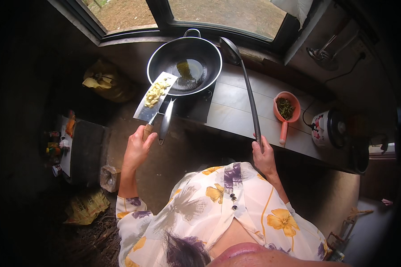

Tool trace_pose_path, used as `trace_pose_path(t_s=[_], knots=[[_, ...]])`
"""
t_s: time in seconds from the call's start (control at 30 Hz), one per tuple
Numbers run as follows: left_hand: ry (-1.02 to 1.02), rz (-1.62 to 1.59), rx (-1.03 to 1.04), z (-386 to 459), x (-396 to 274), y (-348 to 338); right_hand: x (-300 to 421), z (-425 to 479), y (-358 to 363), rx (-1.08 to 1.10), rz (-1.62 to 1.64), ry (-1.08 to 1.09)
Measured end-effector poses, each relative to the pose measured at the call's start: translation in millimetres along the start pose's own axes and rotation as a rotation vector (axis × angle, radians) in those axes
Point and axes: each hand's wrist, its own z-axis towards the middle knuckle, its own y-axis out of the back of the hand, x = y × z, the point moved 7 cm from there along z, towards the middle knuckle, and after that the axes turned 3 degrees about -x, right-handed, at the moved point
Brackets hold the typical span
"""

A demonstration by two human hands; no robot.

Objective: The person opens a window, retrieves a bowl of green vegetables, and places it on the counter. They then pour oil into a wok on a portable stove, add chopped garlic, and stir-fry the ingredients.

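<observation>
My left hand [137, 147] grips the wooden handle of a cleaver [141, 112]. Pale garlic cloves [157, 92] lie on its flat blade, whose far end reaches over the near rim of a dark wok [210, 81]. A pool of oil [190, 71] shines in the bottom of the wok. The wok's metal handle [167, 120] points towards me, just right of the cleaver. In my right hand [264, 157] is the long dark handle of a ladle [249, 90]; its bowl is up beside the wok's right rim, near the window.
The wok stands on a black cooktop [200, 106] set by a tiled counter [227, 110]. To the right are a pink dipper [296, 103] holding dark green vegetables [285, 108] and a rice cooker [324, 130] with a cord. A window [227, 13] borders the back. Bags [87, 208] lie at left.
</observation>
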Motion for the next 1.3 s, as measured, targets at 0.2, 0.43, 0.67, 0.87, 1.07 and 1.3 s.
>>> trace_pose_path(t_s=[0.2,0.43,0.67,0.87,1.07,1.3], knots=[[0.012,0.019,0.012,7.3,1.3,-0.1,-4.8,-1.2,-4.5,0.018,0.072,-0.021],[0.048,-0.001,0.031,12.7,3.9,-2.2,-1.0,-2.3,-4.6,0.071,0.116,-0.085],[0.016,0.031,0.037,17.9,5.2,-5.9,-1.2,-2.1,-2.7,0.089,0.106,-0.080],[-0.006,0.026,0.032,20.2,5.9,-9.3,1.3,0.2,0.1,0.048,0.083,-0.024],[-0.030,0.033,0.009,20.0,4.5,-9.8,-3.7,2.8,2.0,0.051,0.100,-0.016],[0.004,0.036,0.028,21.9,1.6,-10.7,-6.1,0.3,-0.6,0.083,0.123,-0.038]])
